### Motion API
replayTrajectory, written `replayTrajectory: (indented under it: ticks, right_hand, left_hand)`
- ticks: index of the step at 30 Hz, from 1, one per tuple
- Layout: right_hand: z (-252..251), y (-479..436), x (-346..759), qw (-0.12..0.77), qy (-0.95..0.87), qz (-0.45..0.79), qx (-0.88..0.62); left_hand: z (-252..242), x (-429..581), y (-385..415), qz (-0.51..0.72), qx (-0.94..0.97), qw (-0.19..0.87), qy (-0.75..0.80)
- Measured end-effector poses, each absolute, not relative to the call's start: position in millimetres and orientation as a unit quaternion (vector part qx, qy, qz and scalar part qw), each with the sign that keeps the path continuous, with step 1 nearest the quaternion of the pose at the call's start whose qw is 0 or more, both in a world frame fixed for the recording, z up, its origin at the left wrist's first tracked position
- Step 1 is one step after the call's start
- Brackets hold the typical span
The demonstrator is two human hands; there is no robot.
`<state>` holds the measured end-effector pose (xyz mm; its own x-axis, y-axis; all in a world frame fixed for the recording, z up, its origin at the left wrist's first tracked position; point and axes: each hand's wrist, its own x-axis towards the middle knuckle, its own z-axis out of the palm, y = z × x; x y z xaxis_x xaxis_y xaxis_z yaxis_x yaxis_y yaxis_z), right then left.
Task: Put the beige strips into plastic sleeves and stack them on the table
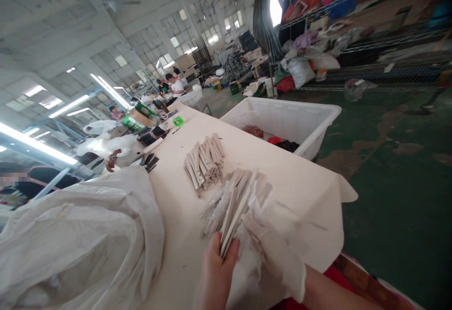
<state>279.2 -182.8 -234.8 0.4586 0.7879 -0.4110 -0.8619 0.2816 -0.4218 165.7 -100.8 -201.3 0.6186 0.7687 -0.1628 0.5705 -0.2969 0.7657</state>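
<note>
My left hand (216,268) is at the bottom centre, fingers and thumb closed on a thin bundle of beige strips (236,216) that stands on edge over the white table (300,183). My right hand (278,253) comes in from the lower right in a white glove or cloth. It lies against the loose strips beside the bundle, and its fingers are smeared by motion. A neater stack of the same strips (205,162) lies farther up the table, apart from both hands.
A big white sack (81,239) bulges at the left. A white plastic bin (282,119) with dark and red scraps stands off the table's far right edge. Wire shelving (353,32) with bags lines the right. A seated person (175,85) works far back. Green floor lies to the right.
</note>
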Motion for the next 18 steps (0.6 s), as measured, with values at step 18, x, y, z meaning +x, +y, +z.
replayTrajectory:
  ticks: [18]
  right_hand:
    - [-252.6, -186.6, 330.6, 0.803, 0.070, 0.565, -0.174]
  left_hand:
    - [-197.8, 222.0, -59.9, 0.072, 0.875, 0.185, 0.443]
